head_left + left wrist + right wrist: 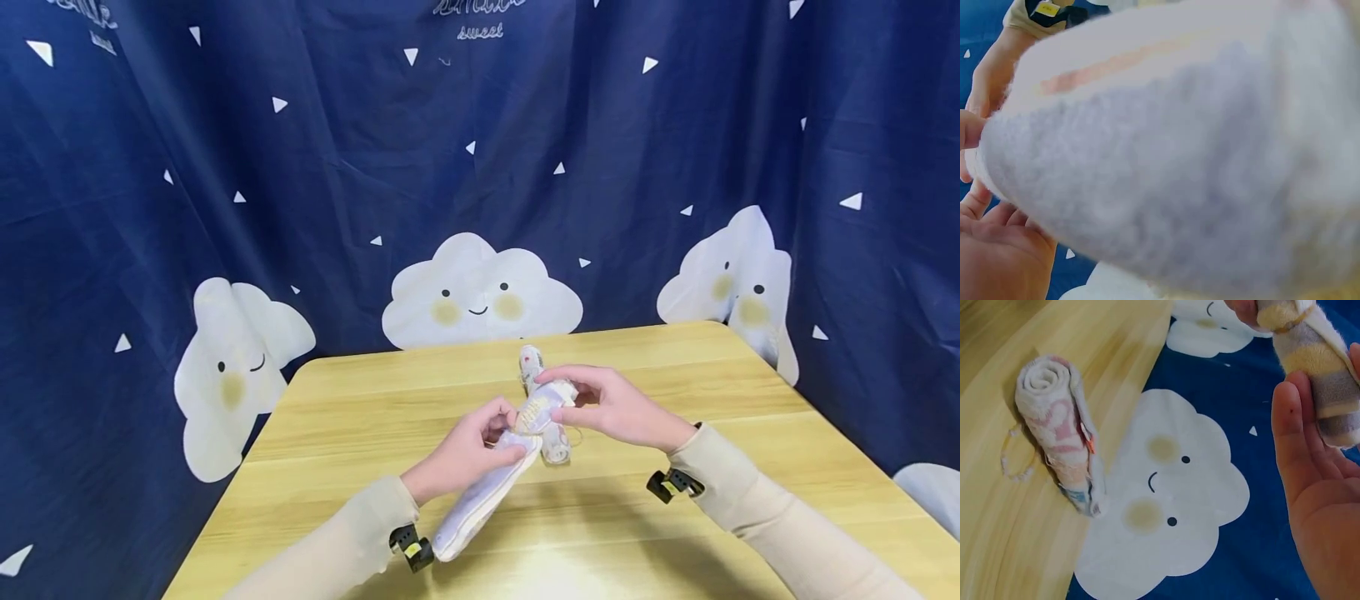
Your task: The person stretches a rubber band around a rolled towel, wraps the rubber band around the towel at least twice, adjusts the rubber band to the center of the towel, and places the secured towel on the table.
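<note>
Both hands hold a lavender and white towel (483,496) with yellowish stripes, narrowed at a thin band (1291,325) that circles it. Its wide, flat lower part hangs toward the front of the table. My left hand (472,450) pinches the towel near the band, thumb on top. At the upper end, my right hand (618,404) grips the towel between thumb and fingers. The towel fills most of the left wrist view and hides part of the left fingers. Behind it, a rolled towel (1054,425) with pink print lies on the table.
A thin loop (1019,453) with pale beads or wraps lies beside the rolled towel on the wooden table (360,417). A dark blue curtain (487,167) with white clouds and triangles hangs around the table's back and sides.
</note>
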Tool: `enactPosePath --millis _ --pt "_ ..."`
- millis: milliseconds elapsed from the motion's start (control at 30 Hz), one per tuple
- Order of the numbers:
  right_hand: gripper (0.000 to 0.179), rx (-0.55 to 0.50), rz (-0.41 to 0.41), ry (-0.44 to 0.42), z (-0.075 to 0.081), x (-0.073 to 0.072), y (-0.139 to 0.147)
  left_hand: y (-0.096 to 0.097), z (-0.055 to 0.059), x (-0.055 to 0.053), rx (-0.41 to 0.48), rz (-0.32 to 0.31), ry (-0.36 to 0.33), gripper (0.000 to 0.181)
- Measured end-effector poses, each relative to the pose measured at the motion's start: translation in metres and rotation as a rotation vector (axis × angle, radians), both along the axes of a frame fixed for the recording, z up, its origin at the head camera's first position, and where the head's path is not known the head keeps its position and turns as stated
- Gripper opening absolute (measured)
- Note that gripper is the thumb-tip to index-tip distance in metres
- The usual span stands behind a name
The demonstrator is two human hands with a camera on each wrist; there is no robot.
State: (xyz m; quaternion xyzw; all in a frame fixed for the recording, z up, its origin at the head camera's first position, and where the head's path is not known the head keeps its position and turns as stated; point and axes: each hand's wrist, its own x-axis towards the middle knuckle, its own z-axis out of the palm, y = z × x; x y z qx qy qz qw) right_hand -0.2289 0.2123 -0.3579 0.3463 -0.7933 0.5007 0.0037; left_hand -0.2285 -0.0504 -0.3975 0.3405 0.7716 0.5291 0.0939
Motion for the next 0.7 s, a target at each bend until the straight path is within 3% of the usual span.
enactPosePath --millis 100,233,300,500,567,700 --pt "0.035 0.020 -0.014 0.051 0.001 -0.001 -0.001 0.001 0.001 0.002 -0.003 -0.008 -0.009 0.025" --pt "0.027 0.047 -0.080 0.085 0.002 -0.001 -0.004 0.004 0.001 0.009 -0.051 0.040 0.067 0.028" --pt "0.026 0.055 -0.127 0.077 0.004 0.001 -0.005 0.005 0.000 0.012 -0.092 0.082 0.185 0.030" --pt "0.026 0.027 -0.197 -0.013 0.009 0.002 -0.010 0.008 -0.004 0.017 -0.211 0.168 0.706 0.034" --pt "0.027 0.014 -0.209 -0.037 0.009 0.002 -0.011 0.009 -0.004 0.018 -0.218 0.183 0.790 0.038" --pt "0.024 -0.001 -0.250 -0.048 0.007 0.001 -0.013 0.008 -0.002 0.020 -0.242 0.198 0.814 0.042"
